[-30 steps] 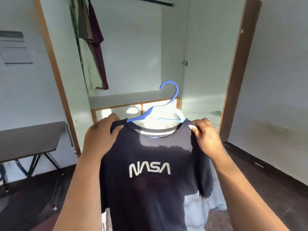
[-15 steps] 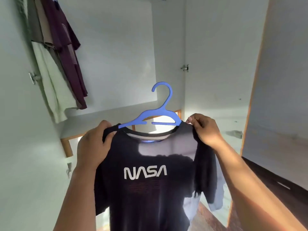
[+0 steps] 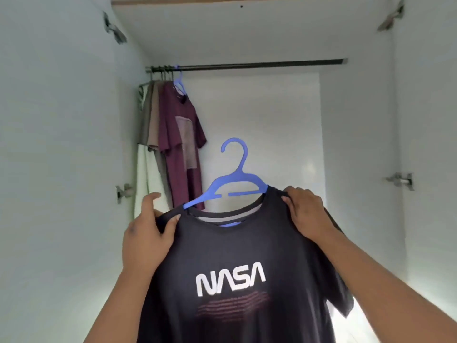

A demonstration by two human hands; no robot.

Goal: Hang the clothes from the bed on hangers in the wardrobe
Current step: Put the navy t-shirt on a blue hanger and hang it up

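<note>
Blue hanger [image 3: 237,186] was upright, hook topmost with its open end facing left; its long axis ran left-right, left arm lower than right. It sat inside the neck of the dark navy T-shirt [image 3: 237,243], white "NASA" lettering above faint red stripes, front toward camera, body hanging downward. Shirt and hanger were held in the wardrobe opening, below the rail [image 3: 259,65] and clear of it. Left hand [image 3: 146,233] pinched the left shoulder seam between thumb and curled fingers. Right hand [image 3: 306,214] gripped the right shoulder, fingers curled over fabric. Hung shirts [image 3: 173,134] were bunched at the rail's left end.
</note>
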